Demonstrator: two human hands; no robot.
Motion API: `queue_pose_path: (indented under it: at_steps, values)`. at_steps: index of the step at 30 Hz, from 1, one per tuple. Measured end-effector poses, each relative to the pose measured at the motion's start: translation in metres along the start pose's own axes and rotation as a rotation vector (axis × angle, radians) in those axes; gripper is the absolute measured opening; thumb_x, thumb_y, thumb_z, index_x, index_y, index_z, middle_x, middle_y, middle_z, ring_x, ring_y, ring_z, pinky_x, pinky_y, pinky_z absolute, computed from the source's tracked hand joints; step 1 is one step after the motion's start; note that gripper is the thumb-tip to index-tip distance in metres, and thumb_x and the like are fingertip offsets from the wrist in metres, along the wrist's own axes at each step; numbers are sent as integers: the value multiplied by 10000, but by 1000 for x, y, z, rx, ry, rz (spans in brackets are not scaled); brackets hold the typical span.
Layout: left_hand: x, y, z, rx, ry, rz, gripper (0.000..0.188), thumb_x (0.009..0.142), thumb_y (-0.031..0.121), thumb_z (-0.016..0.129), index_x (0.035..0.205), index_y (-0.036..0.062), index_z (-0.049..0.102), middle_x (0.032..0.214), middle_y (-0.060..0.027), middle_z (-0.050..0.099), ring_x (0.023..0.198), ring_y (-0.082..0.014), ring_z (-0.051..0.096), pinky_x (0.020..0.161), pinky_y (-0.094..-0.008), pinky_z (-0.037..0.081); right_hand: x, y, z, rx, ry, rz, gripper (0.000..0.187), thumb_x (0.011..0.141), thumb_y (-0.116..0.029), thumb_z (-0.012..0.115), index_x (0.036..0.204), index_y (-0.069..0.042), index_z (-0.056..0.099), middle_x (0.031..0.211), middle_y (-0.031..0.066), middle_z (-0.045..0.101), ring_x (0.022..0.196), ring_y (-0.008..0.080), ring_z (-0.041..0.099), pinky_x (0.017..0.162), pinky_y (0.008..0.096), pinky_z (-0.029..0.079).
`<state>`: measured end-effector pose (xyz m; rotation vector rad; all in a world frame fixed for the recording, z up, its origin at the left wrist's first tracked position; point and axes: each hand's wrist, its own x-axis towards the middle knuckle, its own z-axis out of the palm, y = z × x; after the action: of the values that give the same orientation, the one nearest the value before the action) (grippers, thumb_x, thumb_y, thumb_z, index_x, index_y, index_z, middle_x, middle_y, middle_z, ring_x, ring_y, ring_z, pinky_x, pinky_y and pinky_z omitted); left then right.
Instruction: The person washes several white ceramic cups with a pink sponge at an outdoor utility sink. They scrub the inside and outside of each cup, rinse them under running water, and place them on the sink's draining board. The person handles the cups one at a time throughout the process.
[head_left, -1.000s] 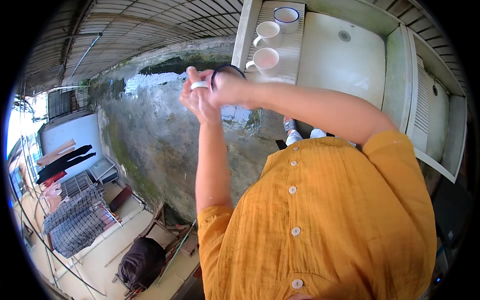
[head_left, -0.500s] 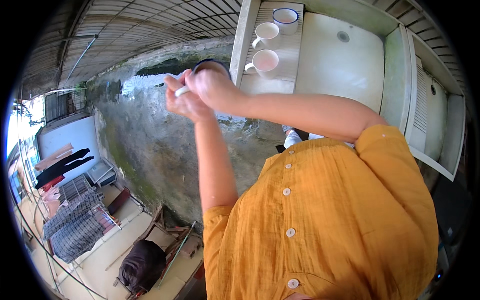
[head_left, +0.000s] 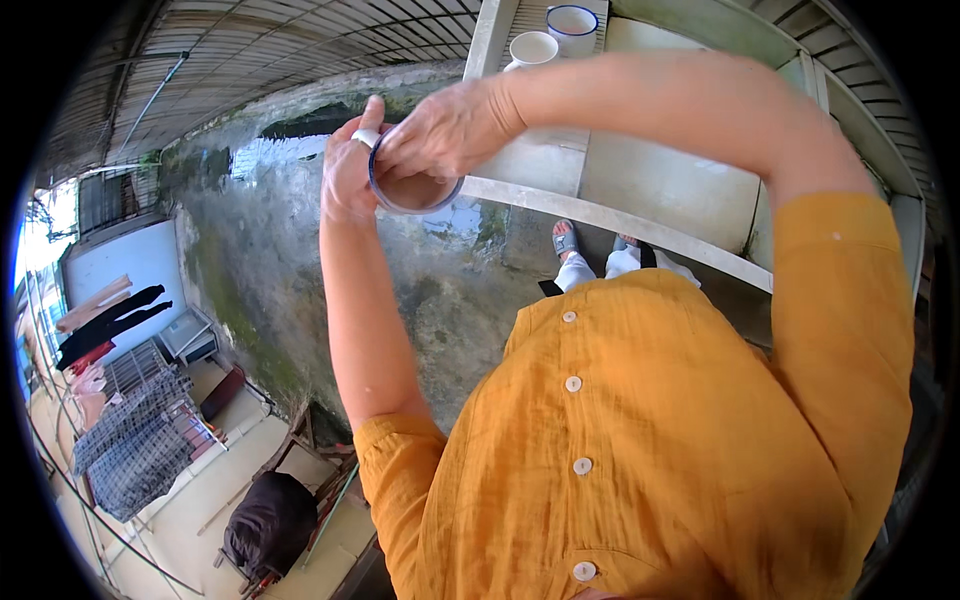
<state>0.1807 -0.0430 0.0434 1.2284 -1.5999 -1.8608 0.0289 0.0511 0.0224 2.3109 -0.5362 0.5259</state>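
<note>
A white enamel mug with a dark blue rim [head_left: 425, 200] is tilted so its mouth faces me, and its inside shows brownish. My left hand [head_left: 347, 175] grips it by the white handle side, thumb sticking up. Over the mug's far rim reaches my right hand [head_left: 445, 130], its fingers bent and pressed at the rim, their tips down inside and hidden. On the ribbed ledge of the sink stand a white mug [head_left: 533, 48] and a blue-rimmed white mug [head_left: 572, 30]. My right forearm covers part of the ledge.
A pale stone sink [head_left: 670, 165] lies ahead to the right, its front edge [head_left: 620, 225] close to my feet. Wet, mossy concrete floor [head_left: 300, 270] stretches to the left. Farther left hang clothes [head_left: 120, 325], near a dark covered bundle [head_left: 268, 525].
The mug has turned its mouth toward me. My right hand has moved from the handle side to the far rim, fingers inside. My right arm has swung up across the sink.
</note>
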Motion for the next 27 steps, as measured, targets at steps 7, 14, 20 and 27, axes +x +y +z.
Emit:
queue_pose_path:
  at_steps: [7,14,20,27]
  values:
    - [-12,20,22,-24,237,239,326,890,249,649,806,-64,609,705,-70,616,584,-116,550,526,-253,465,20,-42,-1,146,-132,807,222,806,-250,599,690,-64,640,865,45,651,950,207,599,810,336,483]
    - [-16,7,10,106,134,120,320,880,255,660,871,-64,631,763,-77,631,639,-140,580,576,-271,482,3,-36,-20,-132,-263,353,167,800,-204,595,850,-60,664,955,43,647,1142,192,512,1054,349,355]
    - [-21,18,13,31,88,143,322,887,252,653,889,-68,629,760,-76,629,616,-131,563,553,-271,474,2,-23,-17,-229,-52,314,146,757,-195,597,832,-77,639,821,36,630,925,193,595,991,344,414]
    - [-36,0,28,90,279,362,369,889,279,645,779,-73,637,682,-75,616,592,-127,551,538,-264,464,65,-76,-36,920,283,1607,112,792,-124,608,789,-11,605,764,72,628,764,232,612,727,359,491]
